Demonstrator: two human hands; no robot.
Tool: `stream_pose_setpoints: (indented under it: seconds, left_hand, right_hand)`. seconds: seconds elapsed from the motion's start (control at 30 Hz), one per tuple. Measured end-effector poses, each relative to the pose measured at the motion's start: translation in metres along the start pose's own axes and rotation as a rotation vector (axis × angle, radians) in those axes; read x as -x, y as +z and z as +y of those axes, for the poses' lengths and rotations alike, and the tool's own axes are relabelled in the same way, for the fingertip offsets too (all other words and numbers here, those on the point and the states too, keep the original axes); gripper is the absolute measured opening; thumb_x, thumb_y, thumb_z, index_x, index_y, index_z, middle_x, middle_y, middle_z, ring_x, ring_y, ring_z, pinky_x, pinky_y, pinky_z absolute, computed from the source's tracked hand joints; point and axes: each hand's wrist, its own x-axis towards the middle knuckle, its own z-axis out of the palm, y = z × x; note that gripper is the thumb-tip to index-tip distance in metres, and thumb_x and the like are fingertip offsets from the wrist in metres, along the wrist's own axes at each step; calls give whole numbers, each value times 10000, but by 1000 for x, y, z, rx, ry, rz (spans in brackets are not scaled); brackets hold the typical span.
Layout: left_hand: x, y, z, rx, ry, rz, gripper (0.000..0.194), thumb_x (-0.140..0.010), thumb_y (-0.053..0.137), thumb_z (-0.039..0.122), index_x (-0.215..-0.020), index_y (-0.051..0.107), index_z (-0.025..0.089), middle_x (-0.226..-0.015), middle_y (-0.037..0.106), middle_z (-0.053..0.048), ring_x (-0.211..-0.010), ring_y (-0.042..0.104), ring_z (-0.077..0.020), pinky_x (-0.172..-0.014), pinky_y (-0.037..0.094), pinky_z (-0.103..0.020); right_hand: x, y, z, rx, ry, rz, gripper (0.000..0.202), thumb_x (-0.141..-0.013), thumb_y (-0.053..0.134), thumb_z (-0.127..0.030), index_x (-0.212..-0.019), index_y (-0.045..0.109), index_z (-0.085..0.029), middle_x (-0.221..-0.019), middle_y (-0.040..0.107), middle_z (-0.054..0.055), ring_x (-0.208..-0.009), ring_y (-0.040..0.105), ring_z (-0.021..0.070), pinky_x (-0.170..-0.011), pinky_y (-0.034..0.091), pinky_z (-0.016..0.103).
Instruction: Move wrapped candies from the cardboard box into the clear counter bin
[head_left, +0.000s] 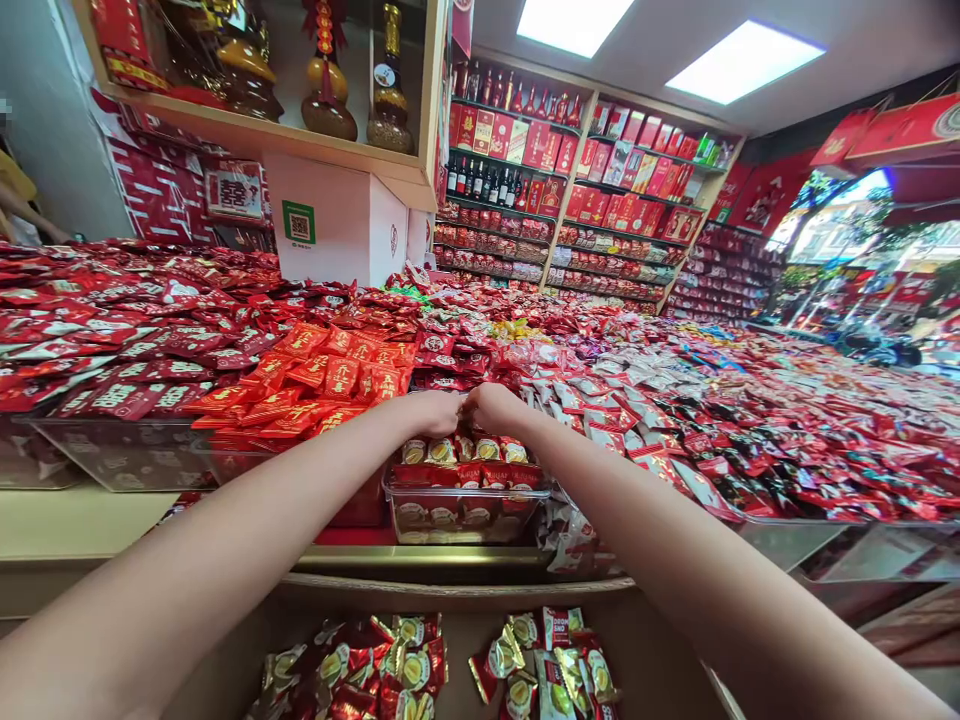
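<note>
While both arms reach forward to centre frame, status as follows:
Left hand: my left hand (433,412) sits above the back of the clear tray (465,512), knuckles up, touching the right hand.
Right hand: my right hand (491,408) meets it from the right, just over the same tray.
Fingers: curled down and drawn together on both hands; they look pinched on something small between them, but I cannot tell what, since the backs of the hands hide it.
Tray contents: gold-and-red candy packets (461,452) stand in neat rows, filling the tray to the rim.
Tray position: centre of frame, on the front edge of the worktop (67,520), between the orange-red packet pile (330,375) to its left and the white-and-red packets (600,400) to its right.
Supply: carton (645,640) at bottom centre, holding loose packets (390,670) of the same gold-and-red kind.
Progress, my read: tray looks nearly full; hands at the back row suggest topping up or squaring off. Plenty of stock remains in the carton.
Background: wall shelves (570,190) of red boxes and bottles, upper centre.
</note>
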Motion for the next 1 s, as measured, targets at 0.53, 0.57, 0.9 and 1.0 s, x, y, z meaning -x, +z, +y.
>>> stream_pose_setpoints:
  seconds: [0.53, 0.57, 0.9, 1.0]
  left_hand:
    - [-8, 11, -2, 13, 117, -22, 335, -857, 434, 357, -1145, 477, 192, -1247, 459, -83, -1096, 456, -234, -926, 332, -474]
    - [-8, 12, -3, 7, 112, -26, 328, -857, 436, 351, -1142, 480, 195, -1242, 462, -82, -1091, 458, -233, -923, 336, -473]
    - [-4, 16, -1, -32, 50, -12, 447, -864, 403, 373, -1267, 335, 193, -1365, 300, -104, -1223, 290, -303, -958, 246, -564]
    - [-1, 12, -1, -28, 30, 9, 467, -865, 387, 375, -1290, 301, 203, -1410, 221, -98, -1261, 207, -317, -965, 224, -570]
  right_hand:
    - [3, -1, 13, 166, -16, -76, 225, -662, 596, -182, -871, 652, -122, -915, 668, 128, -859, 601, 222, -718, 437, 260]
    - [2, 1, 13, 172, -16, -80, 216, -665, 587, -158, -868, 650, -118, -915, 668, 128, -859, 601, 216, -725, 439, 265]
    - [19, -24, 12, 115, 15, 80, 223, -748, 487, -225, -889, 633, -136, -902, 663, 117, -837, 596, 213, -690, 426, 265]
    - [52, -47, 3, 20, -36, 227, 247, -792, 423, -274, -904, 616, -169, -891, 659, 69, -813, 583, 170, -686, 407, 245]
